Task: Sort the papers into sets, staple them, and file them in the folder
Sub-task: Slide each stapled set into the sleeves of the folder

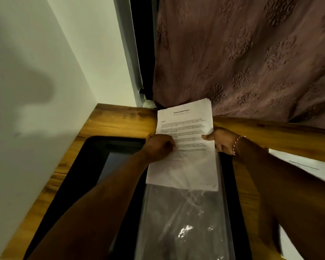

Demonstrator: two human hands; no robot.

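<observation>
Wooden desk (109,119); left hand (160,147) and right hand (222,140) pinch white papers (186,128); lower part under glossy clear sleeve (186,222).

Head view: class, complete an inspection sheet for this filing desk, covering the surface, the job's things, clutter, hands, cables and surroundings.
Surface: wooden desk, wood showing around the folder.
Job's things: black folder lies open; health report is held over its clear sleeve, lower part seemingly under the plastic; another printed sheet lies at right.
Clutter: nothing seen.
Hands: left hand pinches the report's left edge; right hand grips its right edge.
Cables: nothing seen.
Surroundings: white wall at left; patterned curtain behind.
</observation>
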